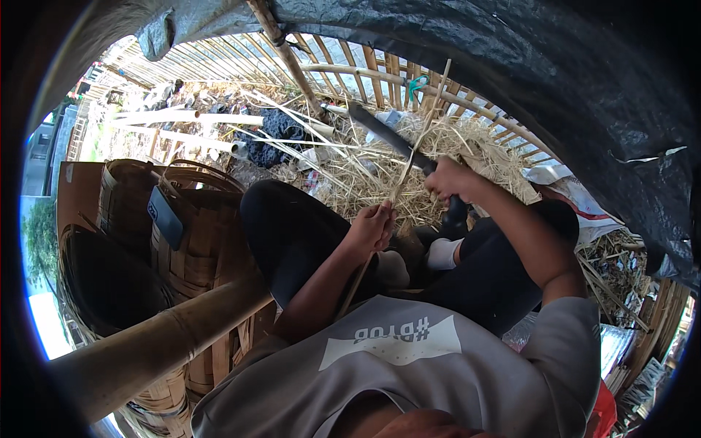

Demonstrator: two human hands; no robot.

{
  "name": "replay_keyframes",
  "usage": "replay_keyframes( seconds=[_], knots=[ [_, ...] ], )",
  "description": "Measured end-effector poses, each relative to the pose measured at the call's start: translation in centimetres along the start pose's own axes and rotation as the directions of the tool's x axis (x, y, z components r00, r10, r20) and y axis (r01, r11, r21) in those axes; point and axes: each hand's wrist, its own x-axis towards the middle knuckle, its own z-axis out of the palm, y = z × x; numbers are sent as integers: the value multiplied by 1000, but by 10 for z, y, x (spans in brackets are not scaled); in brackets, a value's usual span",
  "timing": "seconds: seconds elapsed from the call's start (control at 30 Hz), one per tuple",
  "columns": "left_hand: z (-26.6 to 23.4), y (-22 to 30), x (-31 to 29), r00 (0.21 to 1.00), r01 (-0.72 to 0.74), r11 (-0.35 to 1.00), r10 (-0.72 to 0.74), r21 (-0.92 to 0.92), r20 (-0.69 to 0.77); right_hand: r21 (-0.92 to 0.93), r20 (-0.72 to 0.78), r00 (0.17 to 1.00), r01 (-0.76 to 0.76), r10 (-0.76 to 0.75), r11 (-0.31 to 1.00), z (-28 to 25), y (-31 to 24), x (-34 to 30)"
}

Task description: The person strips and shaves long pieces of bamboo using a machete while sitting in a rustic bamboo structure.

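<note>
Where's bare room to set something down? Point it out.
A small dirt patch between the black netting and left knee looks mostly bare. Crowded: straw beneath the machete, pale poles across the netting, and woven baskets beside the knee.

A strip (405,175) runs forward from the left hand (373,228), crossing the knife (385,133) in the right hand (448,180). Beyond lies a heap of shavings (482,157), with a slatted fence (365,71) behind it. Woven baskets (208,292) stand left, a phone (166,217) among them; a bamboo pole (168,343) extends in front. Tarpaulin (584,87) hangs at the far right.
</note>
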Motion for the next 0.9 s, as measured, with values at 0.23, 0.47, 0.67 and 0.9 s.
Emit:
replay_keyframes(
  seconds=[0.23, 0.47, 0.67, 0.9],
  knots=[
    [0, -5, -8, 999, 41, 998, -40, 41, -26, -202, -95, 995, 3, -22, 979, -10, -10, -6],
    [2, -1, 1, 997, 10, 995, -2, 100, -73, -74, -322, 945, 32, -54, 997, -40, -15, -7],
    [1, -7, -6, 998, 7, 993, 1, 121, -66, -284, 122, 992, 25, 11, 958, 16, 2, -12],
    [10, 0, 2, 987, -61, 935, 109, 350, -121, -31, 91, 987, -126, 129, 991, 18, -4, -8]
  ],
)
